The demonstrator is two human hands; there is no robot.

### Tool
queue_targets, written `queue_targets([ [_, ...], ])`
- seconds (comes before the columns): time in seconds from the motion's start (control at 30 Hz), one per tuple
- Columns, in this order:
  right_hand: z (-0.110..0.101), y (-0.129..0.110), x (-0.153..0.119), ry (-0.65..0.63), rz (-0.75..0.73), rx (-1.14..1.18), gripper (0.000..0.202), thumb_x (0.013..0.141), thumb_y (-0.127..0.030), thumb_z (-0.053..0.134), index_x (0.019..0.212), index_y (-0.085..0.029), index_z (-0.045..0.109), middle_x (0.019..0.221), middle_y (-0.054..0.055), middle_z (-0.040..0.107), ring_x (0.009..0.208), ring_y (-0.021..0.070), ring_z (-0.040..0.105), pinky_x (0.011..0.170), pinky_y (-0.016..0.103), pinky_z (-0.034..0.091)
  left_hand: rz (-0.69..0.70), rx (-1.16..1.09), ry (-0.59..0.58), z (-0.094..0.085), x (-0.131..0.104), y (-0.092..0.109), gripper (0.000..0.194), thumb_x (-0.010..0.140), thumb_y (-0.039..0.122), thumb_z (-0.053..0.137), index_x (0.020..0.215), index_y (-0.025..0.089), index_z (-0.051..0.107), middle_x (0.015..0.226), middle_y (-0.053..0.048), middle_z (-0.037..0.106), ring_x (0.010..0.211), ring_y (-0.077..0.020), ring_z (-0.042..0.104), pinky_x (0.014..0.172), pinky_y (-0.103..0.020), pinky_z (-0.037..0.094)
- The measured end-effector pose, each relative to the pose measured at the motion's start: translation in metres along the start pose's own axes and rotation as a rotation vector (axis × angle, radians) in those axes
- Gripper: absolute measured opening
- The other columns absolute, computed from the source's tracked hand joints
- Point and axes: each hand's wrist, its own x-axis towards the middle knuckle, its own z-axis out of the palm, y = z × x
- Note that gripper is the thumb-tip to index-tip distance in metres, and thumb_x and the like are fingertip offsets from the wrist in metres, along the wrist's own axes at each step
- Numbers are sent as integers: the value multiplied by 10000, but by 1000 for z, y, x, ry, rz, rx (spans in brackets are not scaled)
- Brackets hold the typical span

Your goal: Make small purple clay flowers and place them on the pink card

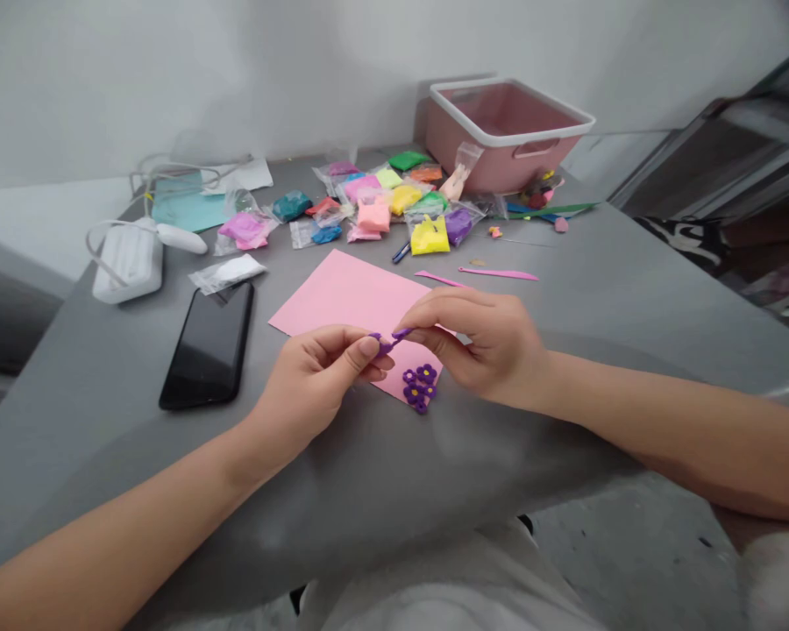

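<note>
Purple modelling clay (pixel 384 345) is pinched between the thumb and fingers of my left hand (pixel 332 364). My right hand (pixel 477 337) pinches the other end of this clay, which stretches thin between the two hands. Both hands hover over a pink sheet of paper (pixel 335 294) on the grey table. Several small purple clay flowers (pixel 421 386), some with yellow centres, lie on the sheet's near corner, just below my right hand. Beyond my right hand lie two pink modelling tools (pixel 498 274), one of them partly hidden.
Bags of coloured clay (pixel 374 215) spread along the back, before a pink basket (pixel 500 158) with a white rim. At left are a black phone (pixel 207 350), a bag of white clay (pixel 230 273) and a white power strip (pixel 128 258) with cables. A small dark blue tool (pixel 401 252) lies behind the paper.
</note>
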Motion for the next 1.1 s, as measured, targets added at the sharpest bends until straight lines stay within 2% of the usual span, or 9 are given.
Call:
queue_targets([
  [0.17,0,-1,0,33,3,-5,196,949,-125,512,1059,-209,651,974,26,742,905,120,700,810,234,578,-41,-146,-119,-1,1,-4,207,847,391,715,889,197,776,874,-30,771,850,-140,707,828,-237,569],
  [0.3,1,2,1,-9,-173,-86,300,921,-135,487,1187,-159,624,1188,134,679,1107,197,660,929,344,577,-36,-308,-204,-1,1,-5,256,907,424,633,973,225,780,1005,-40,772,994,-176,699,919,-281,549],
  [0.37,1,6,1,0,-279,-166,270,911,-193,555,1164,-154,644,1211,157,662,1113,231,653,937,398,575,-34,-312,-226,-1,2,-4,260,917,415,622,975,219,782,1010,-41,773,980,-173,704,924,-280,544],
  [0.43,1,8,0,34,-317,-219,230,902,-243,620,1120,-190,670,1192,130,672,1083,228,658,925,406,580,-46,-277,-245,-2,3,-4,237,914,385,636,961,208,786,990,-41,777,940,-159,709,921,-271,541],
  [0.6,1,8,-1,74,-229,-159,197,917,-221,620,1106,-247,673,1127,68,695,1015,166,672,900,328,585,-80,-230,-226,-3,4,-4,160,862,334,714,922,207,790,935,-29,781,881,-140,709,886,-257,550],
  [0.7,2,7,1,35,-274,-169,281,911,-277,631,1183,-211,641,1182,103,681,1097,202,643,973,384,557,-56,-250,-202,-4,3,-5,211,856,384,710,907,195,789,915,-44,777,866,-153,712,853,-272,566],
  [0.8,0,5,2,-41,-294,-169,401,895,-318,639,1271,-189,589,1288,133,632,1225,259,569,1050,460,499,-24,-208,-143,-4,3,-5,160,805,350,767,880,211,790,886,-31,779,830,-148,712,814,-263,573],
  [0.97,-8,-2,4,-109,-57,87,604,941,-261,519,1504,-196,310,1401,150,540,1290,243,536,1049,414,500,-28,-123,-55,-6,3,-5,131,758,310,808,832,204,788,850,-45,788,750,-145,711,750,-261,585],
  [1.1,-11,-2,3,-78,-5,144,571,957,-280,492,1498,-263,310,1368,98,564,1268,221,544,1035,399,502,-29,-112,-70,-6,2,-4,125,744,307,816,778,194,776,785,-35,785,704,-139,708,729,-261,584],
])
